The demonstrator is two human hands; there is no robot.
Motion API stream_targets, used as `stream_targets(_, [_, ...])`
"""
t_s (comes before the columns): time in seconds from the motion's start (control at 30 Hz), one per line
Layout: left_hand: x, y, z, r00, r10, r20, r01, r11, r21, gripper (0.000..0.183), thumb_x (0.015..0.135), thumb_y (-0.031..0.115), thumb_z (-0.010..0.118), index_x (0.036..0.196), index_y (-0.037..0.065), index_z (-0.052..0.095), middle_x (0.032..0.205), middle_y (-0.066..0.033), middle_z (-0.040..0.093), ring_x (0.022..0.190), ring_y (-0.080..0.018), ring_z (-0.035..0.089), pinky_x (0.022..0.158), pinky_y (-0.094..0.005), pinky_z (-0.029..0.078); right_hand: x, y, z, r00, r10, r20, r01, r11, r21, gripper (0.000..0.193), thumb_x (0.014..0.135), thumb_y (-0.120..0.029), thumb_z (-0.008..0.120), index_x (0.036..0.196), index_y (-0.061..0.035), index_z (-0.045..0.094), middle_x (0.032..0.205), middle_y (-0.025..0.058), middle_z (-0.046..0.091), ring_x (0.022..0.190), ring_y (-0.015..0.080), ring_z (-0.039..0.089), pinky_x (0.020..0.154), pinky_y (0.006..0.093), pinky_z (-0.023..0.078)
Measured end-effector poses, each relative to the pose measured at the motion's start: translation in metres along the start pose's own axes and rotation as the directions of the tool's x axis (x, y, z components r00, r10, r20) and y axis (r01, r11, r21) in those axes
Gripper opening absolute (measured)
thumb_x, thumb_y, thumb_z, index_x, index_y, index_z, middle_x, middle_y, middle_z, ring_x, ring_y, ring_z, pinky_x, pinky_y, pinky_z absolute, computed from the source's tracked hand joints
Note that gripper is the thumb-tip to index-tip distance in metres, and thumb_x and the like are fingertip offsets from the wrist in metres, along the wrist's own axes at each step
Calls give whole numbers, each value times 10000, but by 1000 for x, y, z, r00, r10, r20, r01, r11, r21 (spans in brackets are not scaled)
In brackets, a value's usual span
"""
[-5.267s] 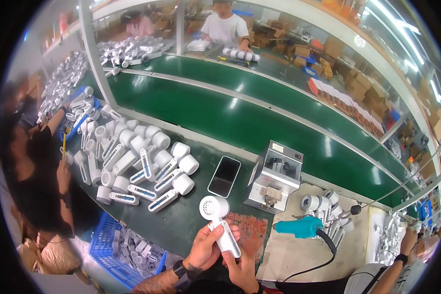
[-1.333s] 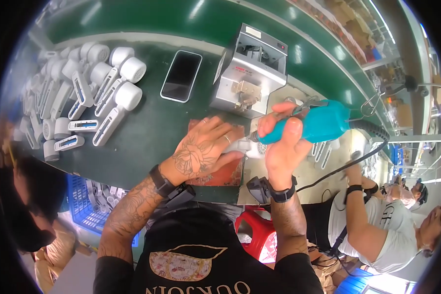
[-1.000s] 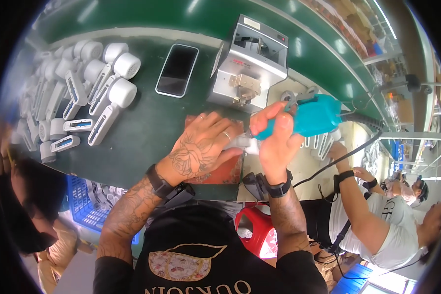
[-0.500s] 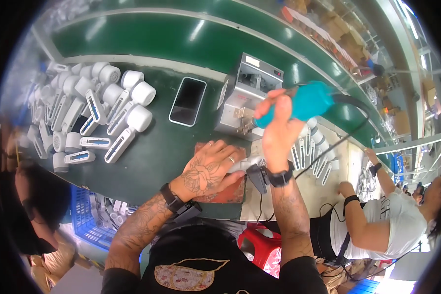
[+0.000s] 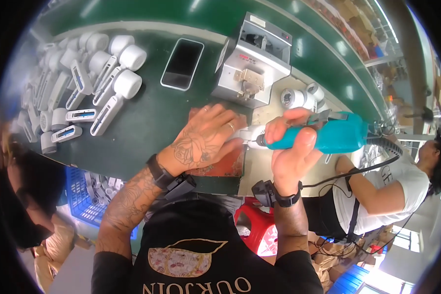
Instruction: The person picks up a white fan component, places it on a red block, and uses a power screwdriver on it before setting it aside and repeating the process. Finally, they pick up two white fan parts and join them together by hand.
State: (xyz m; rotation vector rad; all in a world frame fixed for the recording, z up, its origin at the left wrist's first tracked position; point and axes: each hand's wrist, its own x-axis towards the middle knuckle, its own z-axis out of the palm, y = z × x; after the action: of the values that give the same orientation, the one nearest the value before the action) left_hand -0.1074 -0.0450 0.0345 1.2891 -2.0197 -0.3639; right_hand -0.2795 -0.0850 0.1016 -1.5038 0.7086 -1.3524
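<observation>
My left hand (image 5: 201, 138) rests over a reddish-brown pad (image 5: 225, 165), its fingers curled on a white plastic part with a round head (image 5: 254, 133). Most of that part's handle is hidden under the palm and fingers. A teal electric screwdriver (image 5: 340, 134) lies level in my right hand (image 5: 295, 159), fingers and thumb wrapped around its front end. Its bit reaches the white part's round head from the right; whether it sits in a screw is too small to tell. A dark cable runs from the tool's rear.
Many similar white round-headed parts (image 5: 128, 84) are heaped at left. Beyond my hands are a phone (image 5: 183, 64) and a grey metal machine (image 5: 254, 61); more white parts (image 5: 293, 98) lie right of it. A blue basket (image 5: 85, 210) stands below left. A co-worker (image 5: 377, 191) works at right.
The screwdriver has swung down from above, near the machine, to level beside the white part, its bit now at the round head. My left hand keeps its hold. The whole view has shifted.
</observation>
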Motion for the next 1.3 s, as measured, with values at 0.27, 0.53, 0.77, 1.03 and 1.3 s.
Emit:
stream_targets(0.27, [-3,1,3,1000,-14,16,15,999,-41,425,874,232,697,1268,100,607,1125,-67,615,1024,-280,557,896,-436,453,-15,11,-4,997,62,-51,-62,998,17,593,952,-529,593,1066,45,499,685,91,530,609,197,528,587,342,458])
stream_targets(0.53, [-3,2,-10,1000,12,-21,-11,1000,14,489,790,200,743,1247,79,615,1093,-78,633,976,-287,593,845,-431,479,-24,35,1,989,123,-80,-105,974,202,423,913,-407,666,1011,-17,538,772,100,567,681,213,553,627,353,465])
stream_targets(0.77, [-8,2,9,998,59,-37,-58,998,21,399,862,277,681,1195,67,616,1196,-67,577,1025,-260,536,849,-402,425,-21,30,-2,997,61,-39,-52,976,212,358,941,-394,625,963,-49,530,696,59,495,628,166,475,583,304,407])
stream_targets(1.03, [-38,29,-16,964,263,-42,-245,938,246,235,859,210,604,1066,101,626,1002,-134,643,969,-308,650,837,-389,538,-35,-41,-3,967,50,-250,57,913,404,366,1009,-432,500,987,-69,542,654,4,409,638,118,465,609,259,386])
stream_targets(1.3, [-112,-53,-194,496,-663,-560,384,747,-543,431,941,181,674,1278,-45,529,1066,-115,661,866,-131,656,706,-282,559,-67,-47,-13,911,56,-409,33,978,207,618,939,-668,473,943,-53,533,619,28,405,536,144,374,523,288,332])
